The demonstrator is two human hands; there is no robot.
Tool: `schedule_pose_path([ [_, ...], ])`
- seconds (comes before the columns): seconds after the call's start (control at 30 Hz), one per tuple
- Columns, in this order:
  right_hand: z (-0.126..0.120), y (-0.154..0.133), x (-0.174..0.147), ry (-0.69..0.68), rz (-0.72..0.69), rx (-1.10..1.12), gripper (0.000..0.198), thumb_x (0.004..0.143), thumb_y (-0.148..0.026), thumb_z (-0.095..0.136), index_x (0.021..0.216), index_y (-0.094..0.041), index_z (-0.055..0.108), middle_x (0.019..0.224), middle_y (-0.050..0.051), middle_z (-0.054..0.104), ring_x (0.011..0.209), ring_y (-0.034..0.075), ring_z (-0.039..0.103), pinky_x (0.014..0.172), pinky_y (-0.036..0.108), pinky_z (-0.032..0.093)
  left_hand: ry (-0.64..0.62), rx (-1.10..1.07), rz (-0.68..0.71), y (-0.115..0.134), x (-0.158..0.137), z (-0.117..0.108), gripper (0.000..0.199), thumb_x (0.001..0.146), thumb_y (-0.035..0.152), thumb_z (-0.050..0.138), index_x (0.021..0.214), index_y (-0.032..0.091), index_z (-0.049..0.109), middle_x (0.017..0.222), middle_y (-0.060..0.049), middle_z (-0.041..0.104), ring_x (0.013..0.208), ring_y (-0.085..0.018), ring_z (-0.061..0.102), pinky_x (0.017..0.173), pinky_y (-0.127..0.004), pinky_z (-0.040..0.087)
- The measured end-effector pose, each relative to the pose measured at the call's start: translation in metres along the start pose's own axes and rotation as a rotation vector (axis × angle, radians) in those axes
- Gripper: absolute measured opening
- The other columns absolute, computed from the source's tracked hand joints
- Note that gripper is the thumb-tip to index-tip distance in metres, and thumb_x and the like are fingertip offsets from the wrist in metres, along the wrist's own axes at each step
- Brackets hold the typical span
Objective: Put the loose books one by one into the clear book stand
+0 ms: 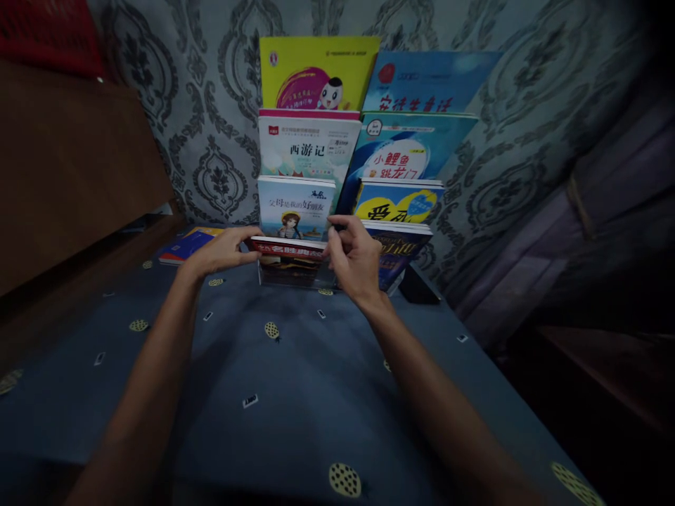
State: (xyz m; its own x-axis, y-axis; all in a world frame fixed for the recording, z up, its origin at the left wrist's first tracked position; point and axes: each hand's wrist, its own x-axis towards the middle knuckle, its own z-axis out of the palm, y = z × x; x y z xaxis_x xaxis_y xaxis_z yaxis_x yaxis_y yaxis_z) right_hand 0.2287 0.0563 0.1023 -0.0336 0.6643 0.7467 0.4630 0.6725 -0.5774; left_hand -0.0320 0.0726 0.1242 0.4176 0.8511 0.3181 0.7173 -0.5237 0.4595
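Observation:
A tiered clear stand [260,275] holds books in two columns. At its low front left is a book with a dark red and black cover [290,261]. My left hand [224,251] grips this book's left edge, thumb in front and fingers behind the top. On its right edge, my right hand [356,256] has thumb and fingertips curled around the corner. Just behind rises a pale blue book with a girl in a hat [295,204]. Beside my right hand stands a dark purple book [403,246], partly hidden by it.
Higher tiers hold a white book [306,144], a yellow-green book [316,63], blue books [432,74] and a yellow-and-blue book [393,200]. A blue-and-orange book [190,242] lies left on the patterned tablecloth [253,365]. A dark flat object [420,287] lies right, near a curtain [527,260].

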Motion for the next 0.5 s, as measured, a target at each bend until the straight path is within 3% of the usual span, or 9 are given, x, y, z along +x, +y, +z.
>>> schedule_pose_path([
  [0.1, -0.003, 0.000, 0.001, 0.028, -0.030, 0.011, 0.019, 0.098, -0.032, 0.047, 0.109, -0.025, 0.061, 0.062, -0.003, 0.061, 0.054, 0.015, 0.060, 0.055, 0.029, 0.048, 0.000, -0.082, 0.012, -0.005, -0.003, -0.003, 0.039, 0.074, 0.044, 0.066, 0.106, 0.022, 0.070, 0.103, -0.004, 0.072, 0.095, -0.023, 0.065, 0.085, -0.032, 0.053],
  [0.2, -0.008, -0.007, 0.001, 0.049, -0.069, 0.046, 0.018, 0.098, -0.034, 0.049, 0.106, -0.025, 0.062, 0.060, -0.004, 0.059, 0.052, 0.015, 0.058, 0.054, 0.028, 0.046, 0.051, -0.200, -0.050, -0.028, -0.009, -0.013, 0.048, 0.073, 0.048, 0.068, 0.113, 0.021, 0.069, 0.107, -0.006, 0.073, 0.096, -0.023, 0.068, 0.081, -0.031, 0.055],
  [0.23, -0.009, -0.012, 0.000, 0.044, -0.079, 0.063, 0.018, 0.098, -0.034, 0.049, 0.106, -0.025, 0.063, 0.060, -0.004, 0.059, 0.052, 0.015, 0.058, 0.053, 0.028, 0.046, 0.114, -0.218, -0.102, -0.040, -0.012, -0.017, 0.047, 0.075, 0.048, 0.066, 0.113, 0.020, 0.069, 0.105, -0.007, 0.074, 0.095, -0.023, 0.069, 0.079, -0.031, 0.055],
  [0.3, -0.009, -0.021, -0.005, 0.012, -0.091, 0.092, 0.019, 0.098, -0.033, 0.049, 0.107, -0.025, 0.064, 0.061, -0.004, 0.060, 0.052, 0.015, 0.060, 0.053, 0.029, 0.047, 0.356, -0.161, -0.268, -0.068, -0.020, -0.024, 0.041, 0.081, 0.047, 0.057, 0.108, 0.018, 0.069, 0.098, -0.009, 0.075, 0.089, -0.024, 0.070, 0.072, -0.031, 0.055],
  [0.37, -0.003, -0.030, -0.013, -0.064, -0.126, 0.101, 0.020, 0.099, -0.031, 0.048, 0.108, -0.026, 0.065, 0.063, -0.004, 0.062, 0.054, 0.015, 0.061, 0.055, 0.029, 0.048, 0.594, 0.070, -0.476, -0.097, -0.029, -0.026, 0.035, 0.082, 0.040, 0.054, 0.101, 0.016, 0.070, 0.094, -0.010, 0.075, 0.090, -0.025, 0.070, 0.076, -0.033, 0.055],
  [0.4, 0.003, -0.033, -0.019, -0.127, -0.172, 0.094, 0.021, 0.099, -0.029, 0.048, 0.108, -0.026, 0.066, 0.065, -0.003, 0.064, 0.055, 0.015, 0.062, 0.057, 0.028, 0.048, 0.633, 0.196, -0.585, -0.110, -0.033, -0.024, 0.034, 0.084, 0.039, 0.053, 0.101, 0.017, 0.071, 0.098, -0.012, 0.075, 0.096, -0.027, 0.070, 0.080, -0.035, 0.054],
  [0.43, 0.010, -0.036, -0.026, -0.207, -0.241, 0.080, 0.021, 0.099, -0.027, 0.048, 0.107, -0.026, 0.067, 0.068, -0.002, 0.067, 0.057, 0.015, 0.064, 0.059, 0.027, 0.048, 0.592, 0.286, -0.674, -0.120, -0.037, -0.019, 0.036, 0.086, 0.040, 0.052, 0.105, 0.017, 0.071, 0.105, -0.015, 0.075, 0.102, -0.030, 0.069, 0.083, -0.038, 0.054],
  [0.5, 0.027, -0.036, -0.041, -0.387, -0.412, 0.050, 0.023, 0.099, -0.023, 0.046, 0.107, -0.024, 0.067, 0.079, 0.001, 0.073, 0.060, 0.014, 0.065, 0.060, 0.026, 0.045, 0.442, 0.351, -0.716, -0.133, -0.042, -0.003, 0.046, 0.086, 0.047, 0.058, 0.118, 0.016, 0.067, 0.122, -0.021, 0.071, 0.114, -0.036, 0.066, 0.091, -0.044, 0.052],
])
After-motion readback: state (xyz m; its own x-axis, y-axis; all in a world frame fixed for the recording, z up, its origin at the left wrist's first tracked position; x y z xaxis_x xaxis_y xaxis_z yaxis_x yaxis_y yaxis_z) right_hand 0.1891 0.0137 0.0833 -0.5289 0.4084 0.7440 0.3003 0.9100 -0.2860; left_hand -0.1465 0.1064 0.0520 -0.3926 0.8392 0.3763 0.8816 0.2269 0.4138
